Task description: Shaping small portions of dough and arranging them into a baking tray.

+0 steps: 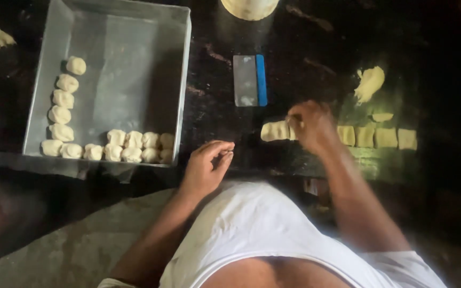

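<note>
My right hand (311,124) rests on a row of cut dough pieces on the dark counter, fingers closed on the dough piece (275,130) at the row's left end. More square dough pieces (374,137) run to the right of the hand. My left hand (208,164) hovers near the counter's front edge with curled fingers, holding nothing that I can see, just right of the metal tray (134,69). Inside the tray, shaped dough balls (62,98) line the left wall and more dough balls (134,146) fill the front edge.
A metal scraper with a blue handle (251,80) lies behind the hands. A dough scrap (370,82) sits at the right, another scrap (2,38) at far left. A round pale dough mass (249,7) shows at the top edge.
</note>
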